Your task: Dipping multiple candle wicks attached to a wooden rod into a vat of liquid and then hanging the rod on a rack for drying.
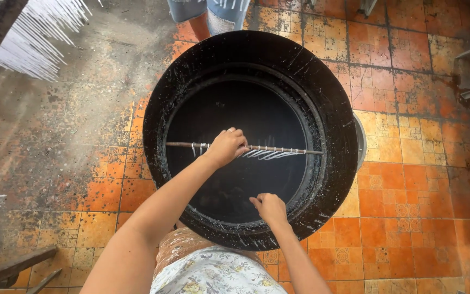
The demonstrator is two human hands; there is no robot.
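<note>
One rod (278, 149) is lying across the one black vat (251, 54), white wicks (267, 154) dangling, too bunched to count. Left hand (227, 146) is gripping it; right hand (269, 207) is clenching near the rim.

Big black drum (250, 54), glossy and wet-looking, rim streaked with pale waxy drips. Across its mouth, a thin rusty-brown metal rod (180, 145) hung with white, matt waxy strands (270, 154). The floor (409, 179) is worn orange ceramic tile, stained and scuffed, turning to rough grey grime leftward.
</note>
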